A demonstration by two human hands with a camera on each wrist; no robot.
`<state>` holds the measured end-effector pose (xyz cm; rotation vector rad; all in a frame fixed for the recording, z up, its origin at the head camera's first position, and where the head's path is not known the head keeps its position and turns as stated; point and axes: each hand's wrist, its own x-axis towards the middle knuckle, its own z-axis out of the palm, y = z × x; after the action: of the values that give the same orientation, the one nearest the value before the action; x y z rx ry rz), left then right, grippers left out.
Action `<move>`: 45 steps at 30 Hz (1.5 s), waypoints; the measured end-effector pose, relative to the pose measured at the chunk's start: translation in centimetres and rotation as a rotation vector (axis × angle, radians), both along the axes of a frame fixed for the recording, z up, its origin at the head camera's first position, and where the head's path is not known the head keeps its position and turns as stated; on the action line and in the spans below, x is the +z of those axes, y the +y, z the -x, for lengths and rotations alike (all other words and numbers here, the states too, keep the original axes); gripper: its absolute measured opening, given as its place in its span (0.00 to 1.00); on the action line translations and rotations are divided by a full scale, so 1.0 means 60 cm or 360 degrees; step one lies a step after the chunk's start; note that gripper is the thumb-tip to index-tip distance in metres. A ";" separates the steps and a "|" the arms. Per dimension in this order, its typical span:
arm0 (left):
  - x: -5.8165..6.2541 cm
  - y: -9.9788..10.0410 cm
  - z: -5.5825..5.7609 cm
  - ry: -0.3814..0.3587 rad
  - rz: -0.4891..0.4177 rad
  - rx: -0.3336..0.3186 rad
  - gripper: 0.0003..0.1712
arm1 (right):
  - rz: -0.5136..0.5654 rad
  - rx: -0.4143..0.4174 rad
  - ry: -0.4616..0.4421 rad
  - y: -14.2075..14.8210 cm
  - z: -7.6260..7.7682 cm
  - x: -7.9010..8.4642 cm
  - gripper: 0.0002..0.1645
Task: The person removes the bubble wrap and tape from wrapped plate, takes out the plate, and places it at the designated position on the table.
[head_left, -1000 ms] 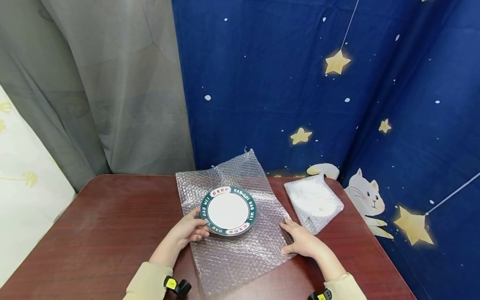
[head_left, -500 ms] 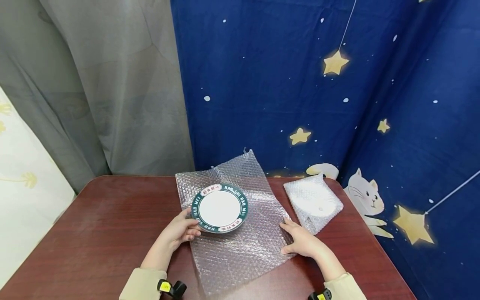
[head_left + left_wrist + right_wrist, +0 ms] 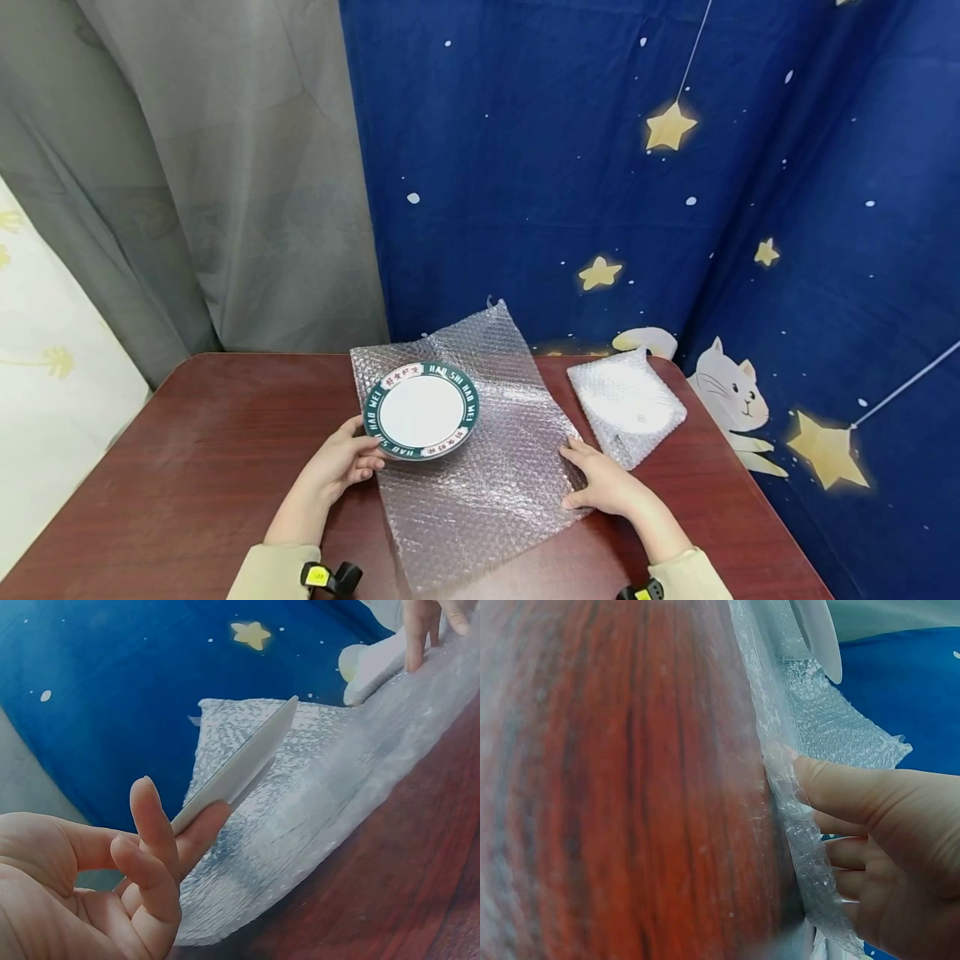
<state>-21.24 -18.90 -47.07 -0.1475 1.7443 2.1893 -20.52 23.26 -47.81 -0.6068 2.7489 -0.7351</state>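
Observation:
A round plate with a white centre and a green lettered rim is in my left hand, which pinches its left edge. In the left wrist view the plate shows edge-on, raised above a sheet of bubble wrap. My right hand rests on the sheet's right edge with its fingers spread. The right wrist view has the thumb and fingers of that hand against the wrap's edge; some fingertips are hidden by the film.
A white item wrapped in bubble wrap lies at the table's back right, beyond my right hand. The brown-red table extends to the left of the sheet. Blue and grey curtains hang behind the back edge.
My left hand has moved the plate leftward and slightly back over the bubble wrap. The right hand and the sheet have stayed in place.

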 end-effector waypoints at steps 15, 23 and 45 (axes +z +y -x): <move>0.020 -0.050 -0.008 -0.0011 0.0049 0.0145 0.35 | 0.0022 -0.0006 0.0008 0.001 -0.002 -0.001 0.50; 0.022 -0.069 -0.010 -0.0026 0.0075 0.0189 0.36 | 0.0041 -0.0012 -0.0003 0.001 -0.002 -0.001 0.50; 0.041 -0.108 -0.022 -0.0024 0.0036 0.0247 0.36 | 0.0100 -0.0031 -0.0015 0.003 -0.002 -0.002 0.50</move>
<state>-19.90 -25.37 -44.61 -0.3140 1.8049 2.2698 -20.39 23.43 -47.94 -0.5886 2.7358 -0.8298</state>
